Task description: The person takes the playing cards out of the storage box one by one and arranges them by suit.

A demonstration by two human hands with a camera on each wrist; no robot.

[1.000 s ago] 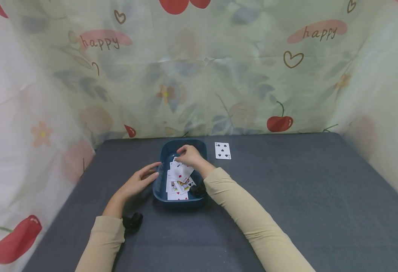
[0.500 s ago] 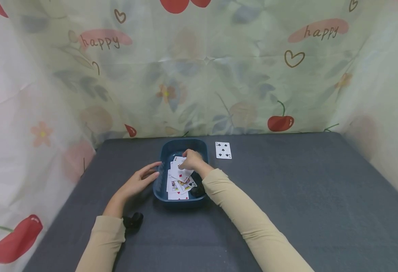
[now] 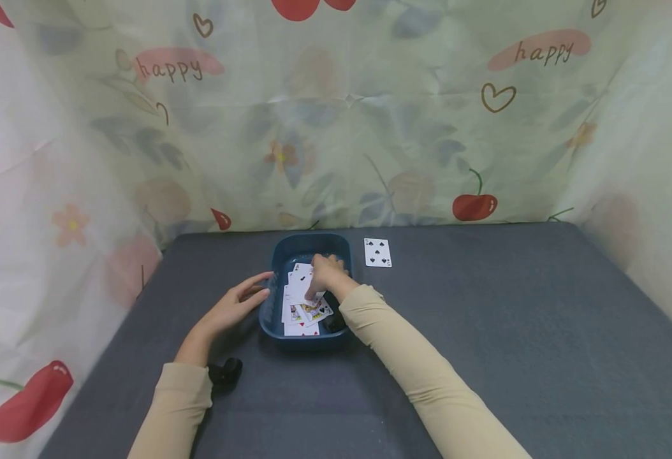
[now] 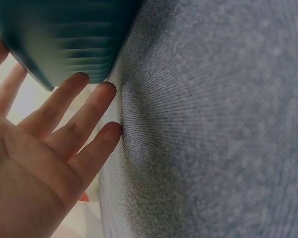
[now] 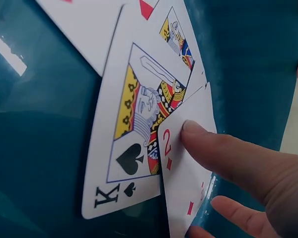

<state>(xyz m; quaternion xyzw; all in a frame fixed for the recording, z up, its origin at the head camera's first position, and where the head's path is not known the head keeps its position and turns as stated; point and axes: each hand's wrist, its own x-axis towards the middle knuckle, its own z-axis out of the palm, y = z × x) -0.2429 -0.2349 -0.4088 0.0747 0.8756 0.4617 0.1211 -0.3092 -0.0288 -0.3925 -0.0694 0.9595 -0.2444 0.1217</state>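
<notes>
A blue tray (image 3: 308, 342) holds several overlapping playing cards, face up. My right hand (image 3: 333, 278) reaches in from the right, fingers spread. In the right wrist view its extended thumb (image 5: 223, 156) touches the face of a two of diamonds (image 5: 181, 171), while other fingertips show near that card's edge. A king of spades (image 5: 134, 114) lies partly under the two, with another face card (image 5: 175, 32) behind. My left hand (image 3: 236, 305) is at the tray's left side, fingers extended and apart, fingertips right at the wall in the left wrist view.
One spade card (image 3: 378, 253) lies face up on the dark grey table cloth (image 3: 485, 306), to the right of the tray. Patterned curtains (image 3: 347, 127) stand behind and at both sides. A black device (image 3: 225, 373) sits at the left wrist.
My right hand has moved toward the near right within the tray, its thumb passing from the far cards down to the two of diamonds. The left hand stays at the tray's side.
</notes>
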